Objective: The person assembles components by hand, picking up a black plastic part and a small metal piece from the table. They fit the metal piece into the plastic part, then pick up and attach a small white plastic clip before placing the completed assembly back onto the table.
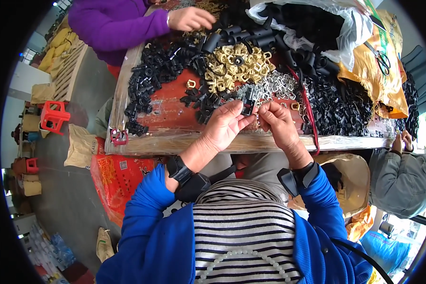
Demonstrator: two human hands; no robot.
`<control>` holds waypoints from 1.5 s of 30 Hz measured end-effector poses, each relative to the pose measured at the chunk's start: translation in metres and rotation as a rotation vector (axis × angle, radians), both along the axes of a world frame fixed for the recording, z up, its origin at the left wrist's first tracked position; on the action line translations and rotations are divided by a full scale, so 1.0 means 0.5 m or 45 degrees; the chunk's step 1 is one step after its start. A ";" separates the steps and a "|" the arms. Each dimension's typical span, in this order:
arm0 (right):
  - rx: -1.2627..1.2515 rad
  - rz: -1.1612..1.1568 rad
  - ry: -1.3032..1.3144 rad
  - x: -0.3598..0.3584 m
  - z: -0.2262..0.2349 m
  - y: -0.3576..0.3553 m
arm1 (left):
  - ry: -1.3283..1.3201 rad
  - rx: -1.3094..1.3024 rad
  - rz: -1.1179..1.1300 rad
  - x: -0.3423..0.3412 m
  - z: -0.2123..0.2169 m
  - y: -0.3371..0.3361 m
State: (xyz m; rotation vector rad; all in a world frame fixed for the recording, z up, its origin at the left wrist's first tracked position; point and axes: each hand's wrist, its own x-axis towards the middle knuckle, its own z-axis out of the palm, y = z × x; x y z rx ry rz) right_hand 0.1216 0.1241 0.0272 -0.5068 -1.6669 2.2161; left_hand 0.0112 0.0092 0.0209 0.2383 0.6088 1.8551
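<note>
My left hand (225,125) pinches a small black plastic part (247,108) between thumb and fingers above the red table top (168,111). My right hand (278,122) meets it from the right, its fingertips closed on the same part or a tiny silver piece; which one I cannot tell. Just beyond my fingers lie a heap of silver metal clips (270,86), a heap of gold metal clips (234,66) and loose black plastic parts (149,75). Both wrists wear black straps.
Across the table a person in a purple sleeve has a hand (190,19) on the parts. A clear bag of black parts (312,21), a yellow sack with scissors (382,59), a red cord (309,113). Another person sits at the right (402,175). Red stool (54,117) on the floor.
</note>
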 end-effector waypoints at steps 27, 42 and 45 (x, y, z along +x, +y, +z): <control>-0.049 -0.057 -0.008 0.013 -0.007 -0.030 | -0.023 -0.118 -0.187 0.008 0.007 -0.028; -0.322 -0.025 0.007 -0.002 -0.050 0.011 | -0.125 -0.264 -0.227 -0.019 -0.028 -0.002; -0.340 -0.045 0.023 -0.008 -0.058 0.021 | -0.099 -0.277 -0.249 -0.025 -0.043 0.007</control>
